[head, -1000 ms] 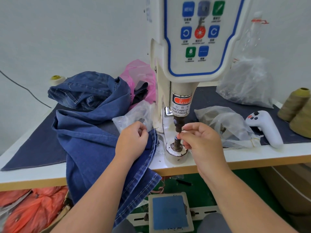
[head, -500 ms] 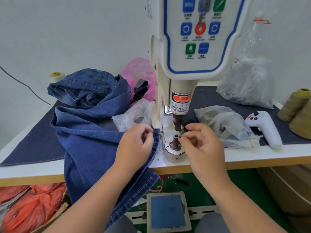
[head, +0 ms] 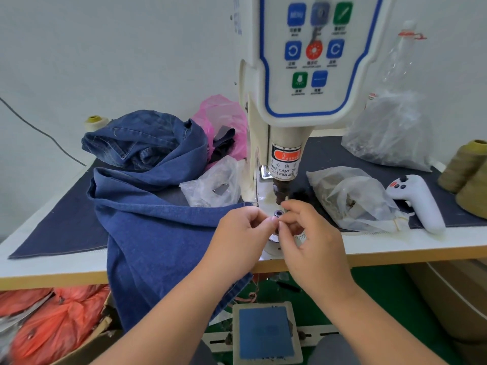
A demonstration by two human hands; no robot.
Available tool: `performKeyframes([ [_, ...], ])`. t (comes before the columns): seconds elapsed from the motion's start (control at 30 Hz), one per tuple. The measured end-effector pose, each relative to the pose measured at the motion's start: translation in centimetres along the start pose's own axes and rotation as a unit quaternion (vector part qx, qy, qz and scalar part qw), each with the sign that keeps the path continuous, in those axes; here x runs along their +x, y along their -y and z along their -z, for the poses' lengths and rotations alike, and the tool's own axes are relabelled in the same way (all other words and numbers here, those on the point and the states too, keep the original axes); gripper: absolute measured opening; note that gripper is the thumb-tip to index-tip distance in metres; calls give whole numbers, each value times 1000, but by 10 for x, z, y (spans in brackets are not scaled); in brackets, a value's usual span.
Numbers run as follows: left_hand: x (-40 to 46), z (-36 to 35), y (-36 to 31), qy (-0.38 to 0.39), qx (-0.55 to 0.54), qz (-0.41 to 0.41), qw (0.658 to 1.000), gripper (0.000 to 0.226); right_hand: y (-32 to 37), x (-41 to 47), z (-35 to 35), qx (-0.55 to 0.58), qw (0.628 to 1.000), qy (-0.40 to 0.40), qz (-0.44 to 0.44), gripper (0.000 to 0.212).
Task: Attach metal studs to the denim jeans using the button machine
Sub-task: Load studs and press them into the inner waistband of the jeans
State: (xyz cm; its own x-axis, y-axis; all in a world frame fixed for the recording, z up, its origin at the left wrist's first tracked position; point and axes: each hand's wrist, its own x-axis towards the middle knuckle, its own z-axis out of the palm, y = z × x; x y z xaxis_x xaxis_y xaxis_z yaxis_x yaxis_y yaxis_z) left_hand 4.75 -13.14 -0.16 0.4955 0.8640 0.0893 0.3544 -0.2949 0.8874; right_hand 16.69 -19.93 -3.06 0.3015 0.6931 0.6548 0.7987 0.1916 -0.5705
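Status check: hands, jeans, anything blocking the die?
Left hand and right hand fingertips meet at lower die, apparently pinching something small. Jeans beside die, not on it. Fingers under punch.

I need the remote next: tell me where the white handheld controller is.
In the head view the white handheld controller lies on the table's right side, beside a clear plastic bag and left of the thread cones.

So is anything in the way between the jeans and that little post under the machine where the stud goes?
Yes. Both hands, the left hand and right hand, meet right in front of the post. The jeans lie just left of it, with their edge not yet over the post.
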Motion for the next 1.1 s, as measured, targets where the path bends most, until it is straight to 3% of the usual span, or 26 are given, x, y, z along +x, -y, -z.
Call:
performKeyframes([
  [0.13, 3, -2, -2, 8, -47, 32, 998, 21, 0, -1, 0, -17, 1000, -18, 11, 35],
  [0.37, 16, -8, -10, 12, -138, 105, 985, 24, -4, 2, 2, 40, 998, -15, -51, 45],
  [0.9, 24, -14, -5, -9, -350, 182, 919, 9, -16, -14, 10, 49, 995, -8, -92, 42],
  [1.1, 21, -8, -6, 36, -418, 220, 881, 11, -19, -20, 10, 58, 993, -6, -103, 41],
])
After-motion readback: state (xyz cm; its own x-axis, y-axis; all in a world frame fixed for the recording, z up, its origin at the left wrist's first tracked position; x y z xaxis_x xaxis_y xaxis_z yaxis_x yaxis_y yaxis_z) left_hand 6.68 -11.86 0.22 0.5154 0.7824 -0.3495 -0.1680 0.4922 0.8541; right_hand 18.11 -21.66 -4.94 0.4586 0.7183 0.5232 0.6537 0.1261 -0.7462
